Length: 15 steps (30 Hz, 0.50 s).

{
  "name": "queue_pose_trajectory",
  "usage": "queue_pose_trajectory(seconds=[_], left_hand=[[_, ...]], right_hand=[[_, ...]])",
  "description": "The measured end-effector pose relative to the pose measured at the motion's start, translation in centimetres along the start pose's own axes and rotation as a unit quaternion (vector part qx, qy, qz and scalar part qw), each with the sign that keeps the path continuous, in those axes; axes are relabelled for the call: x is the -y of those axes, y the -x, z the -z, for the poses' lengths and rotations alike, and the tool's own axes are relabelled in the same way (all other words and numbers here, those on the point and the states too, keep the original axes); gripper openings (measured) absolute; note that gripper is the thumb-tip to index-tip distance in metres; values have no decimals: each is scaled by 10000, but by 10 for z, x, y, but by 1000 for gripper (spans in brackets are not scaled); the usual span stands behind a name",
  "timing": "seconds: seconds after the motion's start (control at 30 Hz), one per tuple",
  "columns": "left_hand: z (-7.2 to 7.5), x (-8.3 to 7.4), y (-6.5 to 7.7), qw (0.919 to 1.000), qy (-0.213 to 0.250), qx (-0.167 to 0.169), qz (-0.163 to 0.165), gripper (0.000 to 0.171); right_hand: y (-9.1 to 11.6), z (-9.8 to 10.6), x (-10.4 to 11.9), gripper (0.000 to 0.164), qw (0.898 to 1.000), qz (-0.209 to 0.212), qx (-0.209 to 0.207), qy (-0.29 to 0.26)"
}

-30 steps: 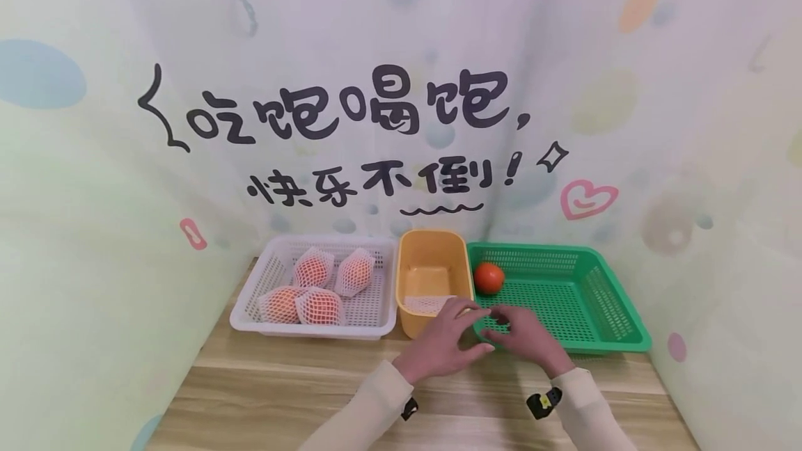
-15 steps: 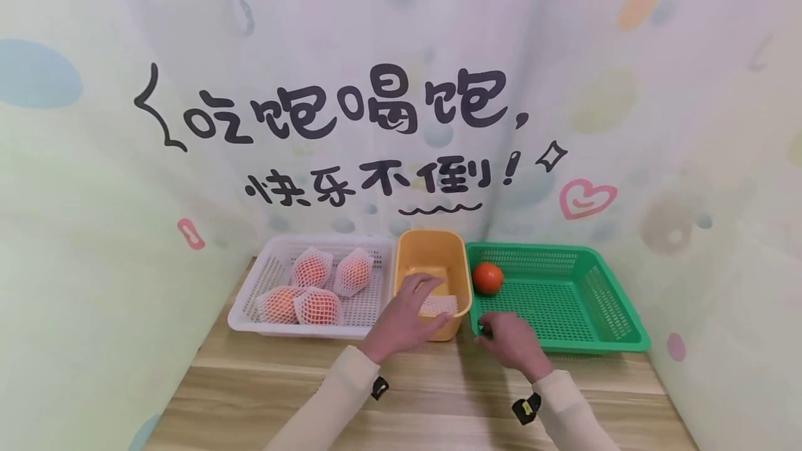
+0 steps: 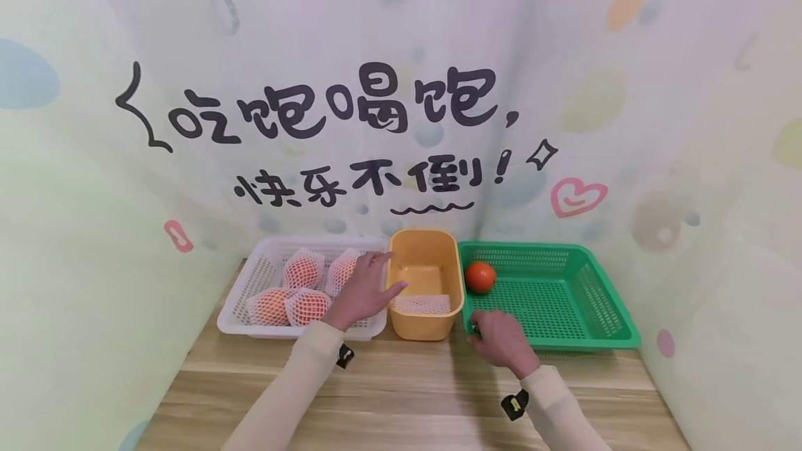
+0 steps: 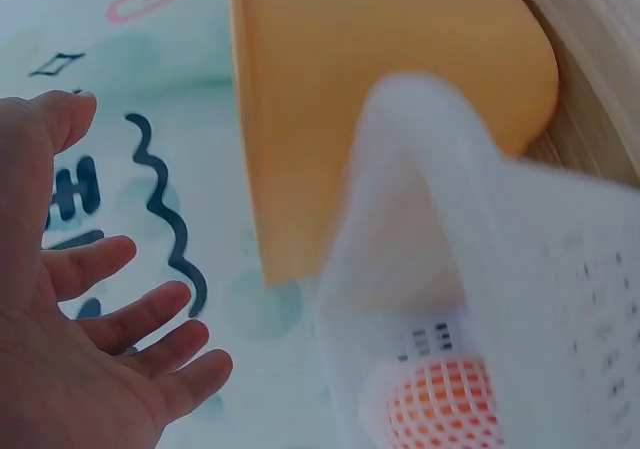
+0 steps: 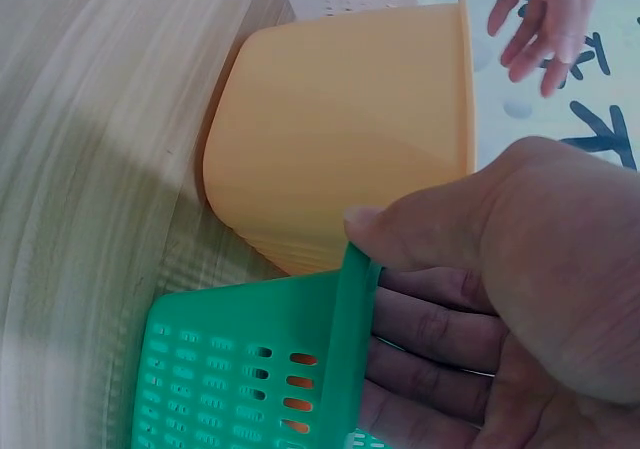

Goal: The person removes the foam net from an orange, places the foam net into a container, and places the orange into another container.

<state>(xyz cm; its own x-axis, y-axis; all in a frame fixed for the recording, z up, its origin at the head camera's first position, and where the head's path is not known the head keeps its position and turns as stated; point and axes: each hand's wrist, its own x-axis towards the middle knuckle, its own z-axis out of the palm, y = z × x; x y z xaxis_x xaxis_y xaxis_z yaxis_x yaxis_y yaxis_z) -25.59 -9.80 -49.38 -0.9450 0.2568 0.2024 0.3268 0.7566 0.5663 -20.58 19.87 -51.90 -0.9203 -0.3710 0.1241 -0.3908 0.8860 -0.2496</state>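
My left hand (image 3: 361, 289) hovers over the right side of the white basket (image 3: 241, 328), fingers spread and holding nothing. Several round red-orange fruits (image 3: 303, 271) in white foam nets lie in that basket, one partly hidden by the hand. With thumb outside and fingers inside, my right hand (image 5: 520, 299) grips the rim of the green basket (image 5: 240, 359) near its front left corner. A bare red-orange tomato (image 3: 480, 277) sits in the green basket's left end. Between both baskets stands a yellow bin (image 3: 426, 328) with a white foam net (image 3: 422, 304) in it.
All three containers stand in a row on the wood-grain table (image 3: 401, 395). Close behind them hangs a printed cloth backdrop (image 3: 351, 12), which also runs along both sides. The baskets nearly touch the yellow bin.
My left hand has moved left, from beside the right hand, across the yellow bin to the white basket. The right hand has come to the green basket's rim and grips it.
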Motion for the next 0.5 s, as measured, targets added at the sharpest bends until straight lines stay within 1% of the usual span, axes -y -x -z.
queue_pose_trajectory(seconds=[0.13, 0.3, 0.43, 0.5], left_hand=[[8, 16, -9, 9992, -159, 175, 311, 74], [17, 34, -20, 9962, -340, 440, 670, 77], [25, 47, -29, 9919, -456, 675, 973, 79], [28, 53, -33, 9883, -546, 816, 1163, 81]], right_hand=[[1, 1, 1, 33, 10000, 9, 16, 38], [1, 1, 2, 30, 10000, 28, 1, 54], [1, 0, 2, 30, 9999, 41, -15, 131], [2, 0, 2, 30, 9999, 52, -33, 150]])
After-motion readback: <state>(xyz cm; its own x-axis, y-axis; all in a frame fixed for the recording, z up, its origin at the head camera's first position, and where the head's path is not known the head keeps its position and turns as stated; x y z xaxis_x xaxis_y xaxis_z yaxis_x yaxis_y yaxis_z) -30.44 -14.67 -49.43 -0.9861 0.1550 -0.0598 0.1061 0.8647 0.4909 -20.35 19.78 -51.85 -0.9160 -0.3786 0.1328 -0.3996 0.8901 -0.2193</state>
